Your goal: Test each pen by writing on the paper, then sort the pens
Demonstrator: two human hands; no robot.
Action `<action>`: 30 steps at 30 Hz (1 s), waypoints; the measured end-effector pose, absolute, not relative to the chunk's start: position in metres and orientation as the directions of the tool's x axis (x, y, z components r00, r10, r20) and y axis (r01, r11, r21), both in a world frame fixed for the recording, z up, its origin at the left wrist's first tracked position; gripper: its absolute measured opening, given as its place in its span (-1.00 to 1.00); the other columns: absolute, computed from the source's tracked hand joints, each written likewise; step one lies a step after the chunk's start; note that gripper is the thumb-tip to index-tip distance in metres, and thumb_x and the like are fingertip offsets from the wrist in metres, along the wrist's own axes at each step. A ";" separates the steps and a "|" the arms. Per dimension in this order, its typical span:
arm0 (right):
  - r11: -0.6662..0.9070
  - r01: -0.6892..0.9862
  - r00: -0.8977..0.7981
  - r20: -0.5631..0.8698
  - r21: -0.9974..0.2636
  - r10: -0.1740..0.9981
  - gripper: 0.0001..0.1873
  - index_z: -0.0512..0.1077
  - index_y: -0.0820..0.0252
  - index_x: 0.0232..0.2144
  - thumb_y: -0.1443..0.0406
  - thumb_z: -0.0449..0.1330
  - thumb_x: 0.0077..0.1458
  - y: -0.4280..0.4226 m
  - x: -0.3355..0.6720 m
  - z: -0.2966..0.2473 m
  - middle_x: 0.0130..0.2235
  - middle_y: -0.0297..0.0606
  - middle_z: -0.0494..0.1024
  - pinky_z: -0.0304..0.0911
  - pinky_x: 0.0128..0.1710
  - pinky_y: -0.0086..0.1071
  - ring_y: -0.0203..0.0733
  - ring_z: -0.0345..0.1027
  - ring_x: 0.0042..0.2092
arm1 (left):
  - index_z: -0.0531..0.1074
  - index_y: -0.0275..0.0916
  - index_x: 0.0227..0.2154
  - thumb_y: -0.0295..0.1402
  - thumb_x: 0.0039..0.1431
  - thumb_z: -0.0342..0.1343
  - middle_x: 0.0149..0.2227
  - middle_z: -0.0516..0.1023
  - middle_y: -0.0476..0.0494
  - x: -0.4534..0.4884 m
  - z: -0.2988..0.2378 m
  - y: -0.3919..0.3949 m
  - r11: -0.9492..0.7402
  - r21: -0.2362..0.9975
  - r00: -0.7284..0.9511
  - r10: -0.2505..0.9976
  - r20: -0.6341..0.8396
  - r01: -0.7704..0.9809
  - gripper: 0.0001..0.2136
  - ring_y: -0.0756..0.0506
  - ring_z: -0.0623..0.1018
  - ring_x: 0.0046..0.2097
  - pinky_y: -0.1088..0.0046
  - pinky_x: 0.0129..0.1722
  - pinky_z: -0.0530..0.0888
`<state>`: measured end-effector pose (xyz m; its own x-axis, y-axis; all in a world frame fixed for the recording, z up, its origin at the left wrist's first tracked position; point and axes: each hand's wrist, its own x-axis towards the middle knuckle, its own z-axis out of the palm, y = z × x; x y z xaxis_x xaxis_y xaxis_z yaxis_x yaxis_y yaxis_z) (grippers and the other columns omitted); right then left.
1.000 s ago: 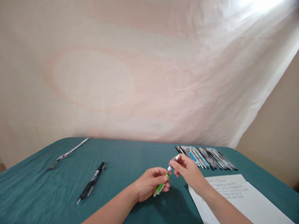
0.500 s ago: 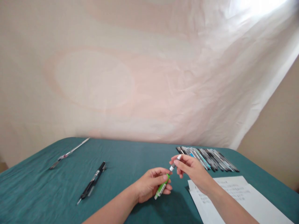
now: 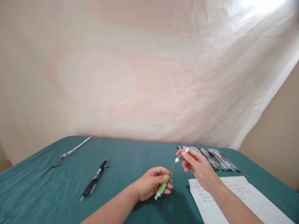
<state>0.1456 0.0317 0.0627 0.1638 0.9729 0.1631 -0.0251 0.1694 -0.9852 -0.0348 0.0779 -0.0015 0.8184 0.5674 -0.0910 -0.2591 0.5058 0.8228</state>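
My left hand is closed round a green pen barrel, held just above the teal tablecloth. My right hand pinches the pen's white and grey tip section, lifted up and to the right of the barrel. A thin refill runs between the two parts. The hands are a short way apart, near the table's middle front.
A row of several pens lies at the back right. A printed white sheet lies under my right forearm. A pair of black pens and a thin clear pen lie at the left. A pale cloth hangs behind.
My right hand has drawn the tip section up and to the right, away from the green barrel, baring the thin refill. My left hand has stayed almost still.
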 end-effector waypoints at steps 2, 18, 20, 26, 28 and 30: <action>0.212 -0.105 0.231 0.183 -0.972 0.955 -0.72 0.41 0.23 -0.34 0.15 0.19 -0.05 0.033 0.148 0.064 -0.26 -0.19 0.44 0.12 -0.62 -0.48 -0.40 0.15 -0.52 | 0.39 -0.29 -0.33 -0.34 -0.08 0.22 -0.40 0.42 -0.07 -0.035 -0.003 0.079 0.501 0.823 0.808 0.582 -0.091 -0.268 -0.77 0.01 0.49 -0.40 0.46 -0.38 0.43; -0.063 -0.187 -0.143 -0.036 -0.980 0.989 -0.85 0.32 0.22 -0.36 0.26 0.16 -0.02 0.040 0.133 0.023 -0.54 -0.41 0.35 -0.11 -0.70 -0.60 -0.54 0.00 -0.66 | 0.39 -0.32 -0.27 -0.43 -0.06 0.21 -0.36 0.49 -0.14 -0.035 -0.001 0.081 0.434 0.779 0.700 0.714 0.008 -0.453 -0.76 0.01 0.49 -0.35 0.44 -0.23 0.38; -0.045 -0.140 -0.170 -0.020 -0.989 0.985 -0.80 0.32 0.22 -0.35 0.22 0.17 -0.02 0.036 0.128 0.025 -0.54 -0.41 0.35 -0.08 -0.69 -0.59 -0.53 0.03 -0.65 | 0.39 -0.33 -0.29 -0.46 -0.08 0.23 -0.38 0.49 -0.14 -0.034 -0.002 0.081 0.406 0.783 0.695 0.718 0.047 -0.471 -0.76 0.00 0.49 -0.35 0.46 -0.24 0.37; -0.004 -0.068 -0.014 -0.003 -0.998 1.000 -0.72 0.25 0.20 -0.49 0.13 0.21 -0.08 0.034 0.124 0.031 -0.65 -0.51 0.23 -0.21 -0.73 -0.59 -0.54 -0.07 -0.69 | 0.39 -0.34 -0.31 -0.48 -0.11 0.24 -0.39 0.50 -0.13 -0.033 -0.001 0.081 0.385 0.805 0.702 0.710 0.054 -0.451 -0.76 0.00 0.50 -0.36 0.46 -0.26 0.38; 0.010 -0.038 0.005 0.010 -0.999 1.000 -0.72 0.30 0.21 -0.42 0.12 0.20 -0.07 0.034 0.125 0.032 -0.64 -0.50 0.25 -0.18 -0.72 -0.59 -0.53 -0.05 -0.68 | 0.38 -0.33 -0.31 -0.47 -0.11 0.24 -0.39 0.50 -0.13 -0.033 -0.001 0.080 0.390 0.814 0.717 0.696 0.045 -0.430 -0.76 -0.01 0.51 -0.37 0.46 -0.29 0.38; 0.031 0.016 0.004 0.031 -0.999 1.000 -0.72 0.34 0.23 -0.41 0.11 0.18 -0.05 0.035 0.127 0.032 -0.63 -0.48 0.26 -0.16 -0.71 -0.58 -0.52 -0.03 -0.67 | 0.38 -0.32 -0.32 -0.46 -0.11 0.24 -0.40 0.50 -0.12 -0.032 -0.001 0.079 0.403 0.817 0.734 0.678 0.037 -0.413 -0.75 -0.01 0.51 -0.39 0.46 -0.33 0.39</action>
<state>0.1274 0.0347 0.0320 0.0042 0.9995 0.0312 0.0163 0.0311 -0.9994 -0.0324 0.0790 -0.0011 0.7342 0.6779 0.0368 -0.4131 0.4030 0.8167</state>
